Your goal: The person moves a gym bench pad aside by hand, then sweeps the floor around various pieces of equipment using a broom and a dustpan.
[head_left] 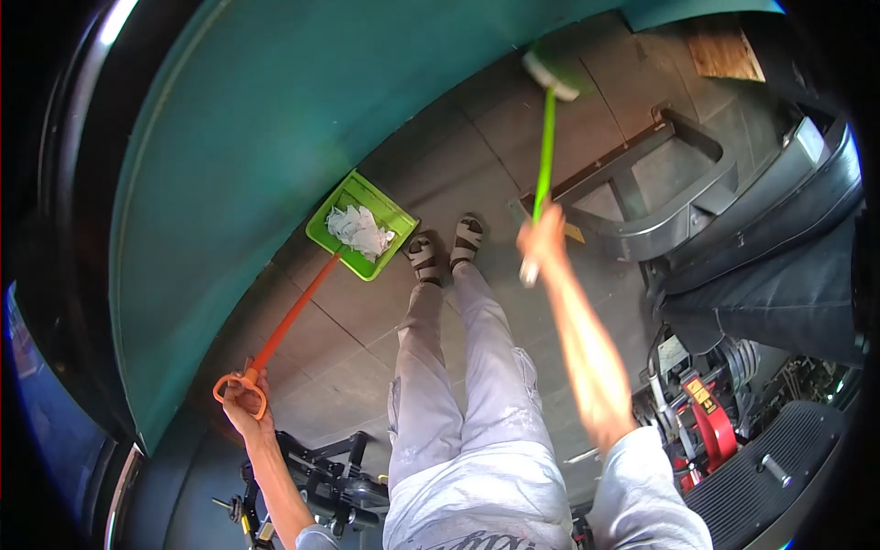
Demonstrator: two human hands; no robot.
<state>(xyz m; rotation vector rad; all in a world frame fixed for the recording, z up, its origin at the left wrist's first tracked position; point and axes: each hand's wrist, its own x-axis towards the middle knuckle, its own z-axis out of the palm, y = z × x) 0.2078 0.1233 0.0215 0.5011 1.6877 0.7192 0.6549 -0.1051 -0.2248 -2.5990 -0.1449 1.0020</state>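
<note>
My left hand (246,401) is closed round the orange looped handle of a long-handled dustpan (398,220). Its green pan lies at floor level by the teal wall, left of my feet. Crumpled white paper (359,229) is heaped inside the pan. Ahead and to the right, my right hand (544,240) grips the green stick of a broom (547,151), the pale end of the stick jutting out below the fist. The broom's head is blurred and reaches forward over the dark floor tiles near the wall.
A curving teal wall (220,156) runs along the left and front. On the right stand a grey metal frame (674,220) and black padded gym equipment (761,284). A machine with a red part (713,422) and a ribbed black step (770,477) are lower right. Black equipment (339,481) stands behind my left arm.
</note>
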